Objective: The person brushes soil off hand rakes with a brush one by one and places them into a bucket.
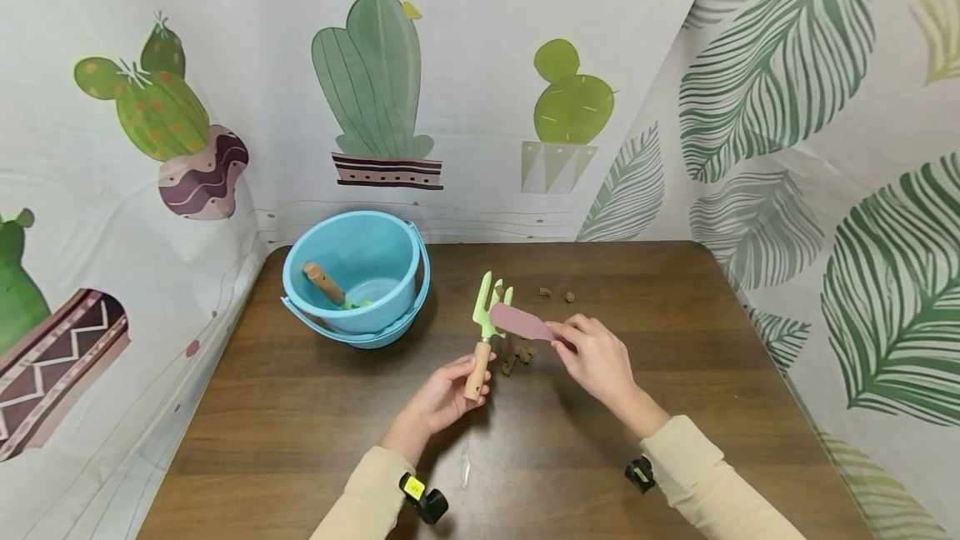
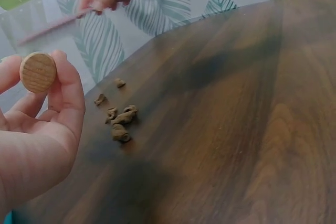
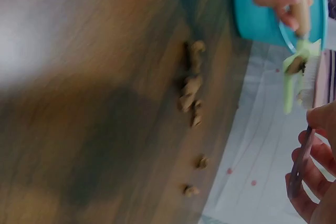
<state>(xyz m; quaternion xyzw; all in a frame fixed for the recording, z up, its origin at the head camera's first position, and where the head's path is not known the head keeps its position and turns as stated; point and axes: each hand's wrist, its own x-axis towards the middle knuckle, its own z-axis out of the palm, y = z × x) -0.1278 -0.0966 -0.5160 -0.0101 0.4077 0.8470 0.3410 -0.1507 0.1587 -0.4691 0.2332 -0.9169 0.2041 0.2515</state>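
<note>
My left hand (image 1: 448, 394) grips the wooden handle of a small garden fork (image 1: 476, 373), its light green tines pointing away from me. In my right hand (image 1: 597, 357) is a pink brush (image 1: 519, 322), held by its handle between thumb and fingers. Its pale bristles (image 3: 311, 74) face the tines in the right wrist view, with a brown clump (image 3: 295, 65) lodged on the fork there. Below both tools, several brown clumps (image 1: 525, 352) lie on the table. From the left wrist, the fork shows only its round handle end (image 2: 38, 72).
A light blue bucket (image 1: 375, 319) stands at the table's back left, with another wooden-handled tool (image 1: 324, 283) leaning inside it. Two small brown bits (image 1: 570, 297) lie farther back on the brown wooden table (image 1: 660, 307). Printed cloth (image 1: 480, 107) hangs behind and beside the table.
</note>
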